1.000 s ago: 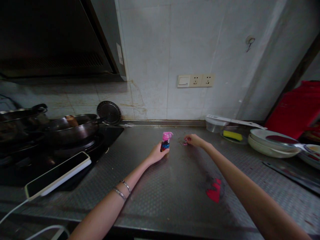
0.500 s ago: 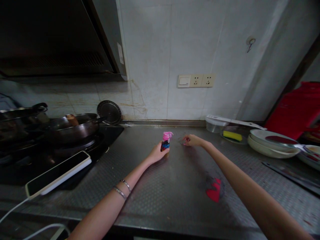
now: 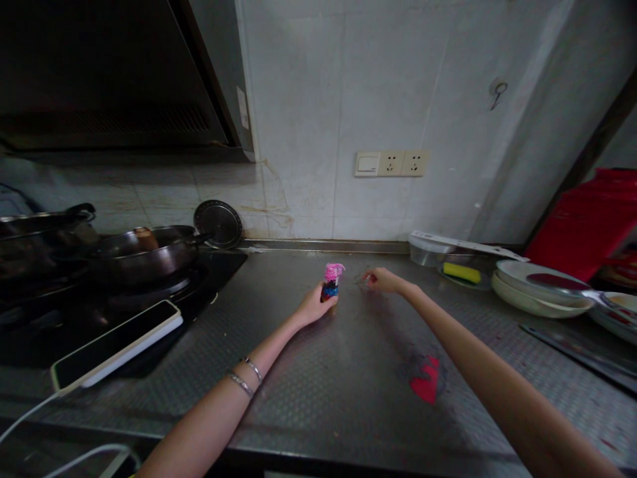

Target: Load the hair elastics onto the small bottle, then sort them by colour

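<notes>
Right of the phone (image 3: pixel 117 342), the left hand (image 3: pixel 311 307) keeps its grip wrapped around a pink-topped bottle (image 3: pixel 331 285); farther right, the right hand (image 3: pixel 384 280) curls, its grip too small to tell.

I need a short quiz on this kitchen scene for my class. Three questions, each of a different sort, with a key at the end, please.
1. Short answer: Which hand grips the small pink-topped container?

2. True or false: The yellow sponge lies to the right of the right hand in the picture.

3. Multiple choice: What colour is the bright patch on the metal counter?
A) Blue
B) Red
C) Green

Key:
1. The left hand.
2. True.
3. B.
</notes>
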Available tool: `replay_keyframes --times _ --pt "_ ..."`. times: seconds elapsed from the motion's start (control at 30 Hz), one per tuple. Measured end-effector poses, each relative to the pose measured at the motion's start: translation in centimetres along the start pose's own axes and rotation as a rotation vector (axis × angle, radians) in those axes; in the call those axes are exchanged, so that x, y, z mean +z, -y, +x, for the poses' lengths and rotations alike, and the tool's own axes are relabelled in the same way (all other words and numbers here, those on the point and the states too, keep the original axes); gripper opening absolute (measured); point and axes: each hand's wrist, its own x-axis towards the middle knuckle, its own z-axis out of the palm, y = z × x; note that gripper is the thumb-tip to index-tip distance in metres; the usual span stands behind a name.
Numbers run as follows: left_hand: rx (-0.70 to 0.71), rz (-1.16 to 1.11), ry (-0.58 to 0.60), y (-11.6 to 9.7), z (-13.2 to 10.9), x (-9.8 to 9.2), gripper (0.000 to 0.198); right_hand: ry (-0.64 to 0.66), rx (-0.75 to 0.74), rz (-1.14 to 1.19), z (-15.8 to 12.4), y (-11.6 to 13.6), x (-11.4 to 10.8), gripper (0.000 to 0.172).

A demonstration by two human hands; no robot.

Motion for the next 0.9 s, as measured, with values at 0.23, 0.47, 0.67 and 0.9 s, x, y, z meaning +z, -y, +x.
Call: replay_keyframes --times 0.23,0.47,0.67,0.9 --pt "-0.018 -0.002 0.005 -0.3 0.0 -0.1 0.035 -0.201 -0.201 0.424 0.1 5.2 -4.4 0.029" --pt "0.002 0.004 0.005 -0.4 0.0 -0.1 0.032 -0.255 -0.441 0.342 -0.3 12.5 -6.8 0.019" --pt "-0.008 0.002 0.001 -0.2 0.1 0.0 0.031 -0.213 -0.456 0.144 -0.5 12.8 -6.9 0.023" --pt "-0.021 -0.007 0.000 -0.3 0.0 -0.1 0.030 -0.243 -0.479 0.056 -1.5 12.7 -7.1 0.035"
